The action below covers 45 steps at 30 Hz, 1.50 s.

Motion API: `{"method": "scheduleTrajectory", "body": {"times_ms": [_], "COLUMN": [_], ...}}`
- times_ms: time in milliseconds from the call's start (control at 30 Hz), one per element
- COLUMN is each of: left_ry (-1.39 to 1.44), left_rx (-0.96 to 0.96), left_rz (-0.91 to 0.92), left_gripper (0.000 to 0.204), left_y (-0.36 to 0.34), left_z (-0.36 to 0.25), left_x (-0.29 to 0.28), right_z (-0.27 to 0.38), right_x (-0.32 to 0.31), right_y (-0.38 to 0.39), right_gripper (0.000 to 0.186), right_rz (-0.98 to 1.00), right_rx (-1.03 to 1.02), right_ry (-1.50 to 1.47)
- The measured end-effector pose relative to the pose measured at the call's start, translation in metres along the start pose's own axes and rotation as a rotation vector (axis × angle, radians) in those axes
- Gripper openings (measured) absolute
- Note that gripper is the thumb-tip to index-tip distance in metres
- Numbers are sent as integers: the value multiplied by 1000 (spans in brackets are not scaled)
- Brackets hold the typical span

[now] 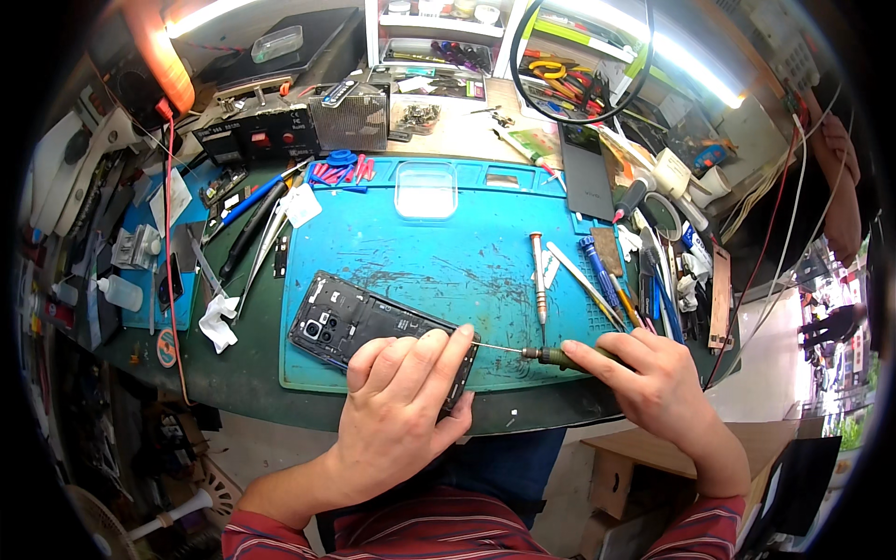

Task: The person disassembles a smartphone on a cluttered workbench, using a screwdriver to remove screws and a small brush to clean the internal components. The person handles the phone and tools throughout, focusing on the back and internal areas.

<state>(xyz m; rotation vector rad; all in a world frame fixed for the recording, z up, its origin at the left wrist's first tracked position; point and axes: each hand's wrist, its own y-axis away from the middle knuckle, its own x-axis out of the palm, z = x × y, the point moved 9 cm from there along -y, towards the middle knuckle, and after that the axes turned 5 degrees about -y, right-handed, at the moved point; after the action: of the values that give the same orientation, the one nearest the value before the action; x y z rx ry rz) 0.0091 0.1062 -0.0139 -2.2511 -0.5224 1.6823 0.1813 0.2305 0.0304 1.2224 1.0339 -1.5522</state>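
Observation:
An opened black smartphone (369,322) without its back cover lies slanted on a blue silicone work mat (439,271), its camera end far left. My left hand (397,397) grips its near right end, thumb at the lower edge and fingers across the top. My right hand (653,381) holds a screwdriver (553,356) with a dark green handle, almost level. Its thin shaft points left to the phone's right end, beside my left index fingertip. Whether the tip sits in a screw cannot be made out.
Right of the phone lie a slim copper-and-silver screwdriver (539,271), tweezers (581,280) and a blue tool (602,271). A clear plastic tray (427,194) stands at the mat's back. A dark flat panel (586,173) rests far right, a crumpled tissue (217,327) left.

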Motion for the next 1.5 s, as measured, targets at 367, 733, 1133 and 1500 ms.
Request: {"method": "scheduleTrajectory", "body": {"times_ms": [367, 733, 1133, 1500], "left_ry": [-7, 135, -45, 4], "left_rx": [-10, 14, 262, 240], "left_rz": [21, 40, 216, 289], "left_gripper": [76, 14, 8, 6], "left_y": [0, -40, -59, -51], "left_z": [0, 17, 8, 9], "left_x": [1, -6, 15, 11], "right_z": [-3, -11, 1, 10], "right_x": [3, -6, -6, 6], "right_y": [5, 20, 57, 96], "right_gripper": [65, 59, 64, 64], "right_rz": [-36, -225, -244, -280], "right_rx": [28, 154, 190, 266], "right_ry": [25, -33, -67, -101]}}
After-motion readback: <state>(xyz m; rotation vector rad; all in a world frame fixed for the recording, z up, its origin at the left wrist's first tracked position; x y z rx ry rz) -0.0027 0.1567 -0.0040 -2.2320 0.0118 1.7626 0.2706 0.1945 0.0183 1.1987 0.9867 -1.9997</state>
